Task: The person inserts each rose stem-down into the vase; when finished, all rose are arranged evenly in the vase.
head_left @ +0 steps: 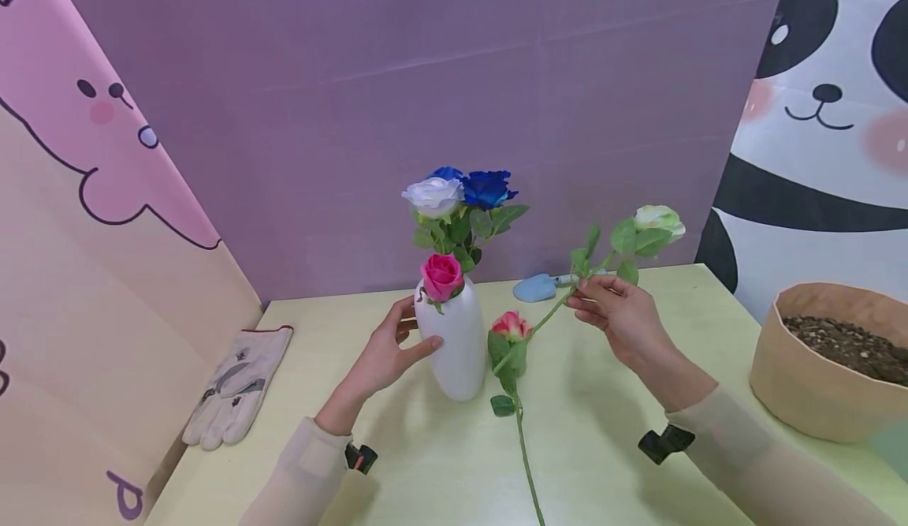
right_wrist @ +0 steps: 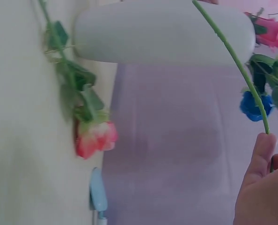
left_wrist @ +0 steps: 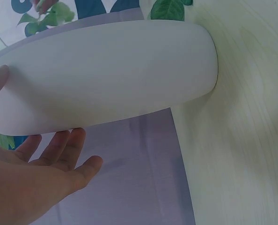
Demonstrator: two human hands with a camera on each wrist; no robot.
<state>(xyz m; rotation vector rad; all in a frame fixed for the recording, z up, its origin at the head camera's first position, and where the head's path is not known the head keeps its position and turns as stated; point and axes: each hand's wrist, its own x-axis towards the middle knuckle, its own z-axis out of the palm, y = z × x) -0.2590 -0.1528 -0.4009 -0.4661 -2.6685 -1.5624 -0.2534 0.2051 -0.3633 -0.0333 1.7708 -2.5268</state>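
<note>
A white vase (head_left: 454,352) stands on the table, steadied by my left hand (head_left: 386,352), its thumb on the front and fingers round the left side. In the left wrist view the fingertips meet the side of the vase. A bright pink rose (head_left: 442,275), a white rose (head_left: 433,196) and blue roses (head_left: 488,188) rise from the vase mouth. My right hand (head_left: 624,317) pinches the stem of a greenish-white rose (head_left: 660,221) between thumb and fingers. That green stem (right_wrist: 232,54) slants down toward the vase, its bloom up and to the right.
A coral-pink rose (head_left: 511,325) lies right of the vase, its stem running to the front. Behind it is a light blue trowel (head_left: 535,288). Grey-white work gloves (head_left: 241,384) lie at the left edge. A tan fabric pot (head_left: 816,384) of soil stands at the right.
</note>
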